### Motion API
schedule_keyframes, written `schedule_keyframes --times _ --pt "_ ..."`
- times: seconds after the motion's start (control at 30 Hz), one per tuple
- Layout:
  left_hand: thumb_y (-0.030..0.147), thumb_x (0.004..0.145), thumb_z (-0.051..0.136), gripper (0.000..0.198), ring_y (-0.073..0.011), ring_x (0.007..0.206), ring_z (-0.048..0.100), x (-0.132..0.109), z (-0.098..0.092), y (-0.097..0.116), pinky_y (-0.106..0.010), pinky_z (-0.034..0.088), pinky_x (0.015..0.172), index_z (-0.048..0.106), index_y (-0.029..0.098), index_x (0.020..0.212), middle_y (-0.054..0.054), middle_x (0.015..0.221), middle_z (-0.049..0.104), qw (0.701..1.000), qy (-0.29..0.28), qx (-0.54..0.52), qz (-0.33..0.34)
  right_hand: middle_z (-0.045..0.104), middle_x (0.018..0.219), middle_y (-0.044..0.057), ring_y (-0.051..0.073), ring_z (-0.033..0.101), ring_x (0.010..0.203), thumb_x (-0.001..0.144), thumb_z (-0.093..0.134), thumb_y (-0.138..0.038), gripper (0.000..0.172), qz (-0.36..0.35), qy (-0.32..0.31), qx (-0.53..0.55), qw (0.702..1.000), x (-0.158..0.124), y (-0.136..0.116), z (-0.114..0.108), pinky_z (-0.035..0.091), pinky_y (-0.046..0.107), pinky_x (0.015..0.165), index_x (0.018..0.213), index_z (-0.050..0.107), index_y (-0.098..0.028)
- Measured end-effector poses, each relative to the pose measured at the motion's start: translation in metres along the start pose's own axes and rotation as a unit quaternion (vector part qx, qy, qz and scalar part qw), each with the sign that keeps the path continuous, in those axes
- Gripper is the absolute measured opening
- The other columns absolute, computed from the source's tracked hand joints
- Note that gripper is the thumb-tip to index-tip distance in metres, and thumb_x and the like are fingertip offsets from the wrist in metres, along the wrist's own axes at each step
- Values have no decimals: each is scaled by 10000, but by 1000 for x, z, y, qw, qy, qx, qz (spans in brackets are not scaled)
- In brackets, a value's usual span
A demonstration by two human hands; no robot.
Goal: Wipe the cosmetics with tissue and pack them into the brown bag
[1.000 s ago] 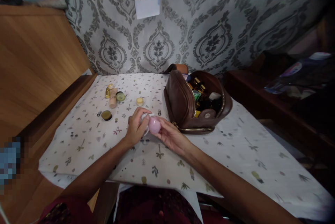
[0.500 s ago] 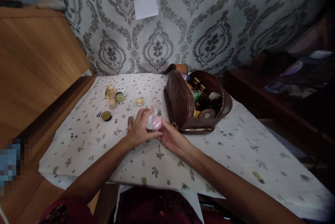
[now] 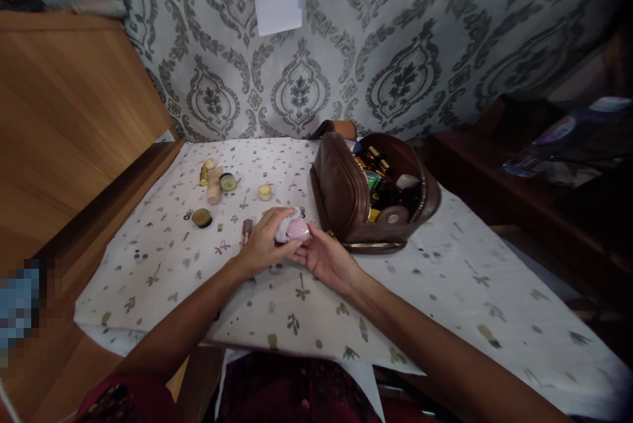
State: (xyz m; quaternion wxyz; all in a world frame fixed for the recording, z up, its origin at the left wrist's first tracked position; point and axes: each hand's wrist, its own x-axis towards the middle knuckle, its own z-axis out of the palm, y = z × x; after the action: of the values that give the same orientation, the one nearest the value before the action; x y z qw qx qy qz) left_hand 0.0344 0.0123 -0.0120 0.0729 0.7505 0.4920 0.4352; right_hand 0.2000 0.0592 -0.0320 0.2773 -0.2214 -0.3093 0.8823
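Both left grip (image 3: 262,242) and right grip (image 3: 330,259) pinch a glossy pink object (image 3: 299,230), crumpled white material (image 3: 282,232) against it, inward of the worktop's (image 3: 321,317) front edge; if either loosens, the object might slip and roll.

Over my feed I count two hands (image 3: 264,242), one pink container (image 3: 298,230), one white cloth (image 3: 283,230), one bag (image 3: 341,189), two green tubs (image 3: 202,218), one peach tube (image 3: 213,192), one paper sheet (image 3: 278,12)
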Motion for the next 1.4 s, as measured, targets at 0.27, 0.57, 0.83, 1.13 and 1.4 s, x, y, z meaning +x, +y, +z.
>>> schedule_keyframes --times 0.27,0.57,0.83,1.13,1.4 --pt "253 952 531 258 -221 1095 601 5 -10 0 -374 480 961 596 184 1191 -110 1139 655 1000 2 -29 5 768 863 61 155 733 815 933 608 -348 190 20 -6 8 1000 1 3 -4 542 254 768 958 666 -169" --pt "378 795 763 608 -268 1179 559 2 -5 -4 -396 473 1003 499 190 1309 -126 1230 580 999 -27 18 7 753 776 27 129 692 696 924 621 -350 188 13 5 37 999 0 2 1 543 249 698 908 684 -174" --pt "332 810 730 497 -248 1095 614 2 -6 -3 -356 493 949 549 187 1250 -102 1173 635 998 -12 -26 -57 734 778 25 130 676 718 890 659 -404 226 14 6 42 999 1 0 1 535 244 695 856 674 -180" --pt "333 907 623 315 -219 1066 624 4 -8 3 -325 490 921 601 183 1183 -102 1124 657 998 -26 -48 -28 741 921 -1 127 700 779 712 843 -343 381 -54 17 16 998 -5 0 8 562 253 721 994 621 -217" --pt "301 909 603 244 -227 1155 604 -4 0 5 -336 469 966 628 216 1136 -96 1219 630 999 14 -29 -30 702 854 -23 111 688 774 655 879 -386 501 -78 14 2 997 -9 -2 12 563 261 760 987 543 -216"
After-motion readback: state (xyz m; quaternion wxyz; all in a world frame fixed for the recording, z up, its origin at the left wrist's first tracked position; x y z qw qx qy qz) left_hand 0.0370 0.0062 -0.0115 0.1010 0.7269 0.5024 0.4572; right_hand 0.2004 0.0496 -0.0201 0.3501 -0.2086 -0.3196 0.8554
